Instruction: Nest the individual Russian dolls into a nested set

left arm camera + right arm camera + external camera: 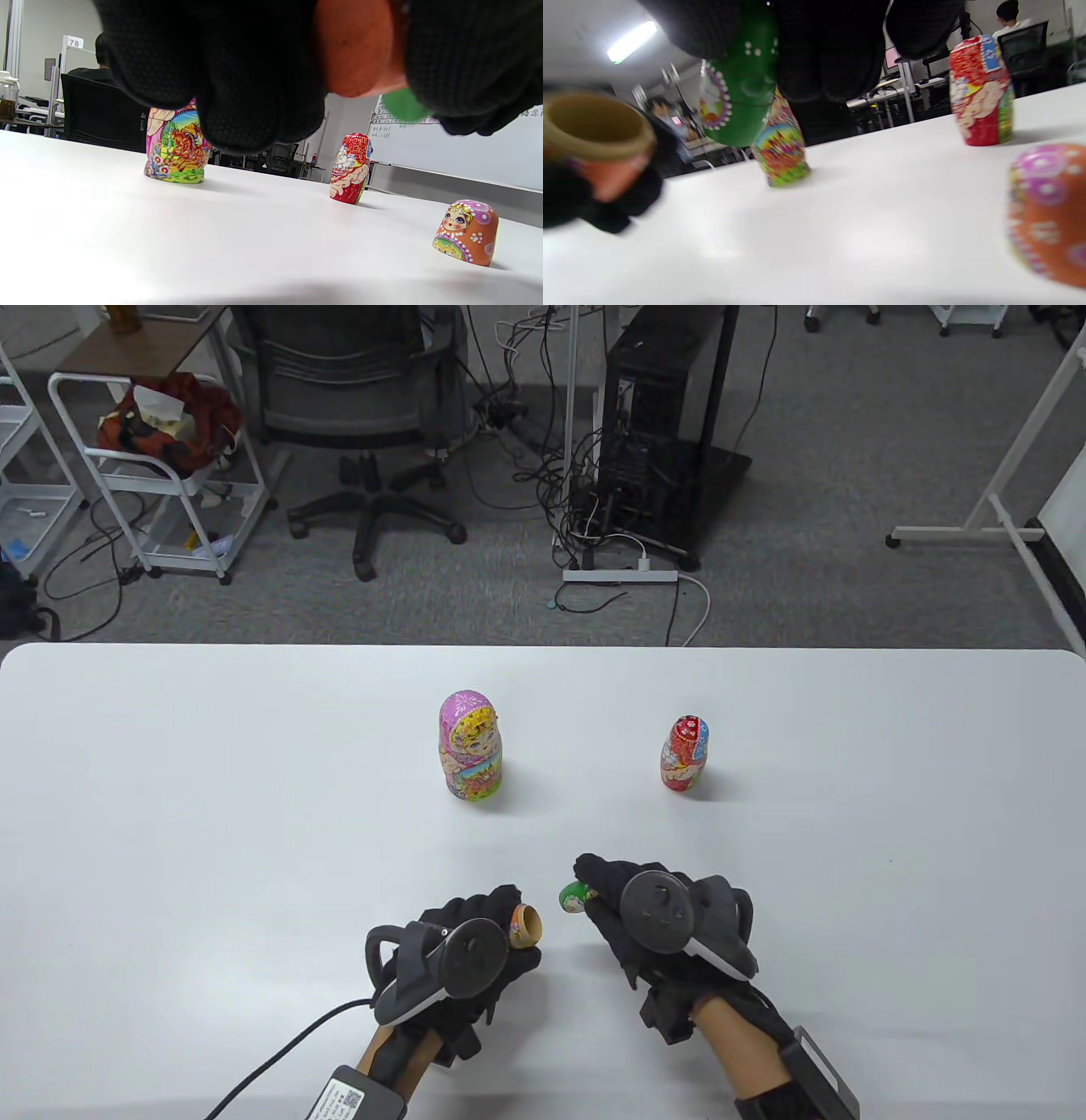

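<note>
Right hand (653, 925) grips green doll (573, 897) (beside left hand's (462, 954) held orange base (526, 927)).

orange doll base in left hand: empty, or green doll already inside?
Empty. The orange base shows a bare wooden hollow in the left hand; the green doll is apart from it, held by the right hand.

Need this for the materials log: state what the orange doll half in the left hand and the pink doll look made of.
Orange doll half: likely wood, its open rim and inside bare, matte tan, outside painted. Pink doll: probably lacquered painted wood; glossy highlights show on it.
</note>
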`<move>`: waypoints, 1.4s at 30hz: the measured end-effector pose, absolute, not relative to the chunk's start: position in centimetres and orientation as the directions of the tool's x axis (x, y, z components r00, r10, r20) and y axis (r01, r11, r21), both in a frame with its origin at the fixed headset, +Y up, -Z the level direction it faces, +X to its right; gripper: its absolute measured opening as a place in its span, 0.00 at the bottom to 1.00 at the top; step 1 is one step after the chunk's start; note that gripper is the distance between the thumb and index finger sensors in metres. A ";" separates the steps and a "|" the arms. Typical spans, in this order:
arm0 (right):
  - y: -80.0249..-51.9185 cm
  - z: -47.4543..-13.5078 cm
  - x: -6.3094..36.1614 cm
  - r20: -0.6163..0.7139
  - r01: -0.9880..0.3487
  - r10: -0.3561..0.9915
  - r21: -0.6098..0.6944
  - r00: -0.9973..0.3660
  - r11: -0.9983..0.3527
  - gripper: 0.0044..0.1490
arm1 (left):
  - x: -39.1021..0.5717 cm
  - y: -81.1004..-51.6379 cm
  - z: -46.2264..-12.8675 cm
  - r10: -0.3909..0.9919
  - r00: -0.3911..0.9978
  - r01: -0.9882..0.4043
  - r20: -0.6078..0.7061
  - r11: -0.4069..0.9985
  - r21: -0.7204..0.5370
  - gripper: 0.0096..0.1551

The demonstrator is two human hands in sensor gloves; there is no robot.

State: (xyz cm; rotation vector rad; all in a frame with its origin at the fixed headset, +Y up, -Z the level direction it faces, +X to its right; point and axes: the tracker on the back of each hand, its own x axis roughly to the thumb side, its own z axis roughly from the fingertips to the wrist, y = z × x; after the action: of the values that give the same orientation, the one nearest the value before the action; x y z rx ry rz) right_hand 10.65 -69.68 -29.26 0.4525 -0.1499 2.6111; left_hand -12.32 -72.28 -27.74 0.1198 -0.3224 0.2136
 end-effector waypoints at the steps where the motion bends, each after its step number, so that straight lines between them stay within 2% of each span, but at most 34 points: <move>1: -69.8 -28.9 10.8 0.362 -0.530 0.485 -0.033 -0.796 -0.847 0.32 | -12.3 -72.3 -27.7 0.193 0.926 -0.231 0.325 0.970 0.081 0.48; 2: -69.8 -28.5 10.9 0.389 -0.575 0.516 -0.044 -0.763 -0.817 0.32 | -12.4 -72.3 -27.7 0.198 0.925 -0.235 0.324 0.969 0.080 0.48; 5: -69.6 -27.4 10.8 0.443 -0.553 0.462 -0.096 -0.768 -0.827 0.33 | -12.6 -72.2 -27.7 0.217 0.922 -0.258 0.320 0.962 0.092 0.48; 8: -69.5 -27.0 10.2 0.480 -0.576 0.470 -0.094 -0.741 -0.812 0.33 | -12.5 -72.0 -27.5 0.208 0.919 -0.254 0.333 0.962 0.100 0.48; 20: -70.0 -26.4 8.9 0.521 -0.506 0.409 -0.051 -0.749 -0.861 0.33 | -11.1 -71.6 -26.6 0.224 0.894 -0.279 0.388 0.956 0.091 0.48; 27: -70.0 -26.4 9.0 0.518 -0.513 0.428 -0.024 -0.740 -0.858 0.34 | -11.3 -71.7 -26.7 0.248 0.888 -0.299 0.387 0.951 0.074 0.48; 32: -68.7 -26.9 11.2 0.428 -0.554 0.448 -0.160 -0.785 -0.817 0.33 | -11.7 -71.8 -27.0 0.259 0.892 -0.306 0.370 0.949 0.073 0.48; 35: -68.6 -27.5 13.0 0.287 -0.378 0.307 -0.242 -0.907 -0.894 0.32 | -11.9 -71.8 -27.0 0.260 0.895 -0.306 0.363 0.949 0.072 0.48; 37: -69.4 -28.3 13.9 0.157 -0.221 0.189 -0.216 -0.969 -0.951 0.34 | -11.9 -71.8 -27.0 0.261 0.895 -0.305 0.362 0.950 0.070 0.48; 42: -72.6 -29.9 14.8 -0.010 -0.064 0.064 0.005 -0.998 -0.998 0.38 | -11.9 -71.8 -27.0 0.245 0.897 -0.292 0.367 0.953 0.077 0.48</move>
State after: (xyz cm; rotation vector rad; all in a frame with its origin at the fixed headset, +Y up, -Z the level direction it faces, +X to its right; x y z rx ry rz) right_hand 14.80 -72.61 -29.93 -0.0144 0.0084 3.0776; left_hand -11.89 -71.84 -27.04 0.1310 -0.3628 0.2786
